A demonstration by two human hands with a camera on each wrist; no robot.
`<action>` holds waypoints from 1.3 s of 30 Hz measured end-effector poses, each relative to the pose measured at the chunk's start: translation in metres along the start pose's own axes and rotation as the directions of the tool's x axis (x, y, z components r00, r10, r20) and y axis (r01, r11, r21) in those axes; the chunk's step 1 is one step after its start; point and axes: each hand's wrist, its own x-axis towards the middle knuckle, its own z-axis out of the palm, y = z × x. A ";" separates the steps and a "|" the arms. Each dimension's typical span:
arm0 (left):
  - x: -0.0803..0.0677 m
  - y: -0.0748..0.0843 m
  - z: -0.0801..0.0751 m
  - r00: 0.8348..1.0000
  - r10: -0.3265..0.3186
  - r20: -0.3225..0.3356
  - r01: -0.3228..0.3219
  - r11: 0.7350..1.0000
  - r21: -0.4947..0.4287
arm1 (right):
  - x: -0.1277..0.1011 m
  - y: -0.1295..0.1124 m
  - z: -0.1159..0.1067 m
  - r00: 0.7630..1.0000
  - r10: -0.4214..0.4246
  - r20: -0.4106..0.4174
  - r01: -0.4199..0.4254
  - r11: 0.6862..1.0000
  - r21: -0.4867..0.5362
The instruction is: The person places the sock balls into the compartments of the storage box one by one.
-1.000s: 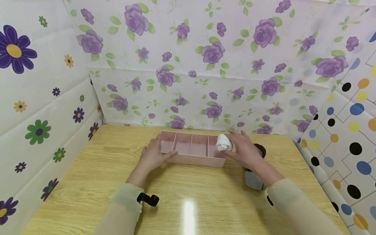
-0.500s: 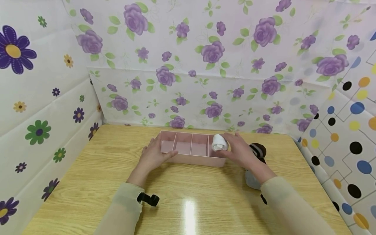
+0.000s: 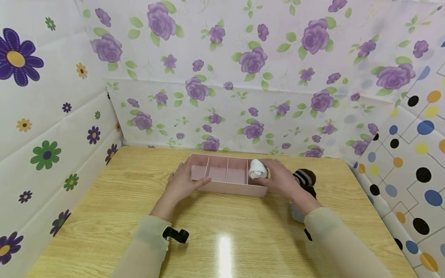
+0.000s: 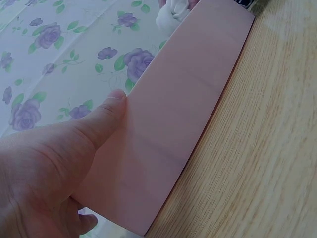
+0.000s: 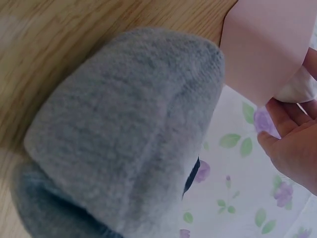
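Right over the end compartment of the pink divided tray [image 3: 222,188], the right hand [image 3: 283,180] grips a rolled white sock [image 3: 258,169], fingers curled round it. At the tray's opposite end the left hand [image 3: 182,181] rests with relaxed fingers, thumb along the front wall. The tray's other three compartments show bare pink floors. Beside the tray, past the right hand, lie a dark striped sock roll [image 3: 304,177] and a grey one [image 5: 124,134] on the light wooden table [image 3: 104,208], walled by flowered sheets [image 3: 243,77].
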 end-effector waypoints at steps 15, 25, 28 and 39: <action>-0.001 0.002 -0.001 1.000 -0.015 0.009 0.015 1.000 -0.002 | 0.000 -0.001 -0.002 0.994 0.078 0.075 -0.083 0.995 0.062; -0.001 0.002 -0.001 1.000 -0.023 0.013 0.023 1.000 0.001 | -0.014 0.006 -0.010 0.997 0.066 0.043 -0.068 0.996 0.063; -0.001 0.002 -0.001 1.000 -0.023 0.014 0.023 1.000 0.001 | -0.021 0.009 -0.014 0.997 0.065 0.033 -0.067 0.996 0.057; 0.000 -0.001 -0.001 1.000 -0.012 0.012 0.012 1.000 0.003 | -0.051 0.021 -0.025 0.999 0.036 -0.022 -0.036 0.999 -0.011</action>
